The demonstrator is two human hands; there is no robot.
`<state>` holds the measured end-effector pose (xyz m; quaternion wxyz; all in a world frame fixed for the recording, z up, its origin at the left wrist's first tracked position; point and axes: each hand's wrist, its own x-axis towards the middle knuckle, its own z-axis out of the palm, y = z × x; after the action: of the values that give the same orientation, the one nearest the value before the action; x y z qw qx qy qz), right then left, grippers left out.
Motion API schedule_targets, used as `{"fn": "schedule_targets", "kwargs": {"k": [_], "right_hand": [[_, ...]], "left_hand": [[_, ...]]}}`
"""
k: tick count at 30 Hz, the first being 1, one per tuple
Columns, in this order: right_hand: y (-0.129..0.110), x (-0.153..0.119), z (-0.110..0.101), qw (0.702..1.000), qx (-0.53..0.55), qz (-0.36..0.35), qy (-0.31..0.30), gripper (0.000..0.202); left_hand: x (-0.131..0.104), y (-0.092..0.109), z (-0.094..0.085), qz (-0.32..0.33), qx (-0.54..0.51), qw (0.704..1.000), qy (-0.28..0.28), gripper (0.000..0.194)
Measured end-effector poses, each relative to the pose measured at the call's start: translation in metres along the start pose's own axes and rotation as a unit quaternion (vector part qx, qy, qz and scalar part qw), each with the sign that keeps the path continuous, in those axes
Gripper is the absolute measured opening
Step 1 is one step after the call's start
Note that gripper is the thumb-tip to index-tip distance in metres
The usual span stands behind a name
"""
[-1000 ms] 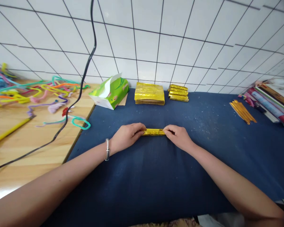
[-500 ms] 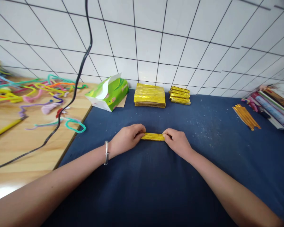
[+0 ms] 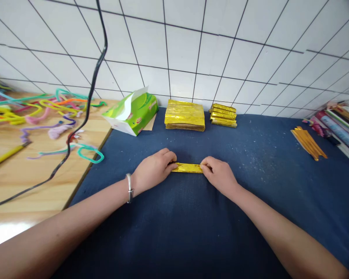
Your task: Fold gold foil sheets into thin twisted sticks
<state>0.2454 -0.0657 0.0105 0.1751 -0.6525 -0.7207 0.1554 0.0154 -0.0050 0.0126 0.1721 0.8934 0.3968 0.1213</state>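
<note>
Between my hands a narrow strip of folded gold foil paper (image 3: 188,167) lies level on the dark blue cloth (image 3: 174,228). My left hand (image 3: 154,170) pinches its left end, fingers curled over thumb. The right end is held between the thumb and forefinger of my right hand (image 3: 219,174). Beyond the hands, near the wall, stands a thick stack of gold paper sheets (image 3: 184,115). To its right is a small pile of folded gold strips (image 3: 223,115).
A green tissue pack (image 3: 133,110) stands at the back left. Colourful pipe cleaners (image 3: 90,153) and a black cable (image 3: 94,73) are on the left, by a wooden board (image 3: 46,186). Flat orange-gold strips (image 3: 308,143) and books (image 3: 341,130) are at the right.
The view has shifted slightly. My left hand has moved a little left along the gold strip, showing slightly more of it between my hands.
</note>
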Motion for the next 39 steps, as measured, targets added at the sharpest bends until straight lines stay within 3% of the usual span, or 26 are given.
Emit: {"fn": "schedule_targets", "kwargs": {"k": [6, 18, 22, 29, 34, 39], "right_hand": [[0.003, -0.003, -0.002, 1.000, 0.006, -0.027, 0.002, 0.005], [0.007, -0.008, 0.006, 0.995, 0.003, -0.097, 0.029, 0.008], [0.008, -0.013, 0.007, 0.989, 0.009, -0.136, 0.062, 0.010], [0.011, -0.013, 0.009, 0.966, -0.059, -0.222, 0.121, 0.024], [0.014, -0.013, 0.006, 0.940, -0.145, -0.264, 0.161, 0.021], [0.013, -0.013, 0.005, 0.920, -0.190, -0.295, 0.175, 0.022]], "left_hand": [[0.000, 0.000, 0.003, -0.003, 0.034, 0.999, 0.004, 0.012], [-0.008, -0.005, 0.019, 0.069, 0.096, 0.992, 0.040, 0.012], [-0.012, -0.008, 0.017, 0.117, 0.086, 0.986, 0.087, 0.013], [-0.016, -0.014, 0.010, 0.228, 0.132, 0.946, 0.191, 0.018], [-0.012, -0.015, 0.013, 0.210, 0.150, 0.954, 0.154, 0.032], [-0.008, -0.014, 0.012, 0.226, 0.149, 0.953, 0.135, 0.025]]}}
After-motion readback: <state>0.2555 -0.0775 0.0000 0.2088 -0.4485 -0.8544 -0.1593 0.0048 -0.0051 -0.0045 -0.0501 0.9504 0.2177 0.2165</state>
